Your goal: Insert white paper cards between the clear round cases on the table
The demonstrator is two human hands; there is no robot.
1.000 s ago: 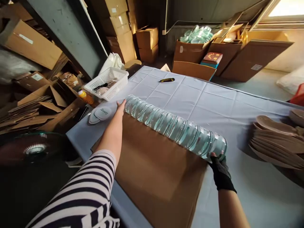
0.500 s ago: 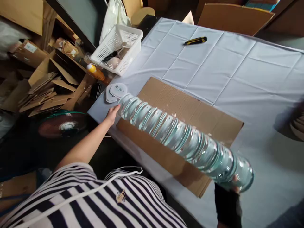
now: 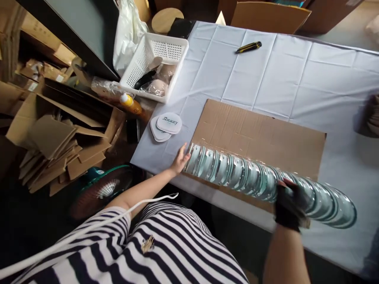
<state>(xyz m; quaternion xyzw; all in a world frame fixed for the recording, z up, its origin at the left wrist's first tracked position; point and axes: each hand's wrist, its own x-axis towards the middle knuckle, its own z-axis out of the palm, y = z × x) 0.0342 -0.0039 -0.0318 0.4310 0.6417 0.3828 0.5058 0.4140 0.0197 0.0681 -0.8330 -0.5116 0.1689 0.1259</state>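
I had my bare left hand (image 3: 180, 159), fingers extended, against the nine-o'clock end of a row of clear round pieces (image 3: 237, 171), which stretched over the cardboard sheet (image 3: 260, 134) and past it toward four o'clock. My gloved right hand (image 3: 288, 205) grasped the row. A box cutter (image 3: 248, 47) lay at one o'clock.

1. Stacked containers (image 3: 257, 178): transparent plastic or glass, smooth, highly glossy.
2. Flat board (image 3: 260, 136): brown cardboard, matt, faintly ribbed.
3. Tablecloth (image 3: 284, 83): pale cloth, creased, soft sheen.
4. Basket (image 3: 168, 49): white perforated plastic, smooth.
5. Glove (image 3: 286, 207): black cloth, matt.
6. Bag (image 3: 128, 41): thin white plastic, crinkled.
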